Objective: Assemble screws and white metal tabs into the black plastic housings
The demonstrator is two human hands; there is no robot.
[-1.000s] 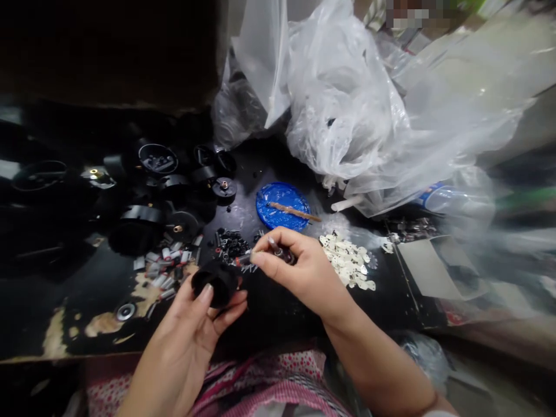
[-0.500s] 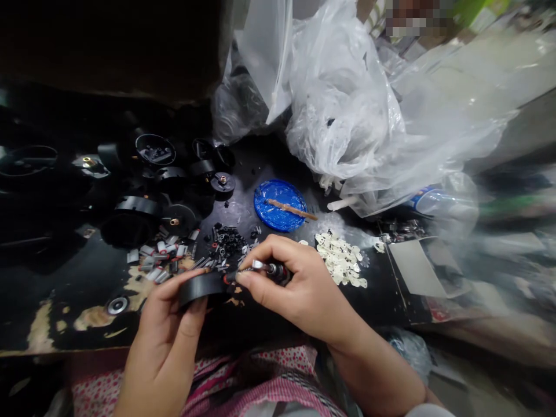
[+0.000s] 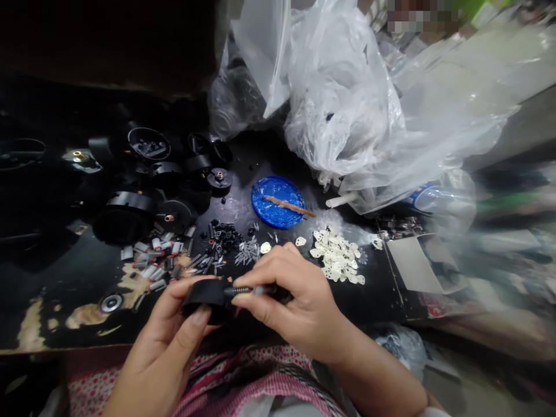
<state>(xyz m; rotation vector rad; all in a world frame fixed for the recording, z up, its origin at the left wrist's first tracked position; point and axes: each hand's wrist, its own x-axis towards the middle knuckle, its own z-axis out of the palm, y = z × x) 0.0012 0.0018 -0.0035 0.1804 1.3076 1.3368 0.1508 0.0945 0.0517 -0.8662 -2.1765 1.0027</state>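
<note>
My left hand grips a round black plastic housing just above the table's near edge, thumb on its front. My right hand pinches a thin metal tool with a spring on its tip, laid sideways with the tip against the housing's right side. Just beyond the hands lie small springs and pins, a heap of tiny black parts and a pile of pale flat metal pieces.
Several black round housings crowd the dark table's left. A blue lid with a brown stick sits at centre. Crumpled clear plastic bags fill the back right, with a plastic bottle and a grey card alongside.
Both hands have drawn down toward me. The left hand turned the black housing flatter, and the right hand brought the tool's spring tip against its side.
</note>
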